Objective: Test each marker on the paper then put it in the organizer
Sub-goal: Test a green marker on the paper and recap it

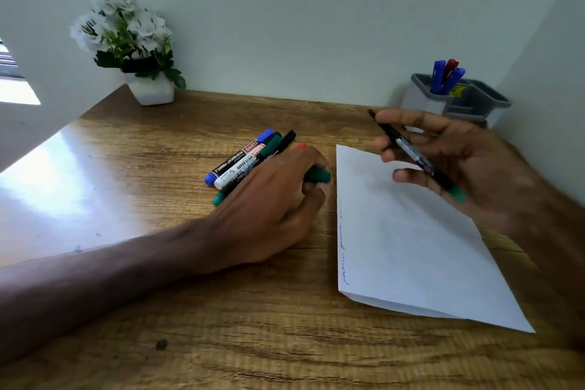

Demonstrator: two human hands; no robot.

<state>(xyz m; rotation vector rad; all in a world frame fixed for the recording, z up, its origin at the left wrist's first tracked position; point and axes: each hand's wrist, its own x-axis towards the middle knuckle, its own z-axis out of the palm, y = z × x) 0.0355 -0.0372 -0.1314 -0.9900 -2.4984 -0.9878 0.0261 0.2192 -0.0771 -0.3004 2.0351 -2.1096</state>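
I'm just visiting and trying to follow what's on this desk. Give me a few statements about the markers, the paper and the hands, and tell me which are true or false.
1. The right hand holds a slim black marker above the paper. True.
2. The organizer is empty. False: blue and red markers stand in its left compartment.
3. The left hand rests on the pile of markers left of the paper. True; it grips something green.
4. The paper is completely blank. False: faint scribbles run along its left edge.
5. The flower pot stands beside the organizer. False: it sits at the desk's far left corner, and the organizer at the far right.
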